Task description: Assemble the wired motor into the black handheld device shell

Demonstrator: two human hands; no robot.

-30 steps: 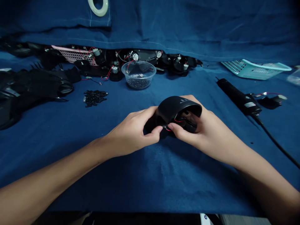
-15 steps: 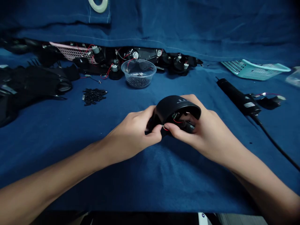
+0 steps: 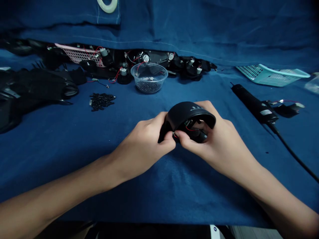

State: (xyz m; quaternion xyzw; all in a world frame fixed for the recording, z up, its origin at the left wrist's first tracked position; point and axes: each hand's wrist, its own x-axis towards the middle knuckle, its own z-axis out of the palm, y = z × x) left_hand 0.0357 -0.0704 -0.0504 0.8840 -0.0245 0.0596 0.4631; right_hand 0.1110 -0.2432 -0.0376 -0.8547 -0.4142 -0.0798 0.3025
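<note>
Between both hands is a curved black plastic housing [image 3: 185, 111] with pale markings on its top. A red wire [image 3: 190, 129] and part of a circuit board show in its hollow. My left hand [image 3: 152, 137] grips the housing's left side, its thumb at the lower rim. My right hand [image 3: 214, 136] wraps the right side, with its thumb reaching inside to the same rim. The two thumb tips almost meet at a small light spot by the red wire. Most of the fingers are hidden behind the housing.
Beyond the hands stand a clear plastic bowl [image 3: 149, 76] of tiny dark pieces and a pile of small black parts [image 3: 101, 101]. A corded black tool [image 3: 254, 103] lies right, near a turquoise basket [image 3: 271, 76]. Black parts with wires and a pink basket [image 3: 77, 54] line the back.
Both hands still hold the housing in nearly the same pose. The whole view has shifted slightly, and the thumbs remain pressed at the lower rim.
</note>
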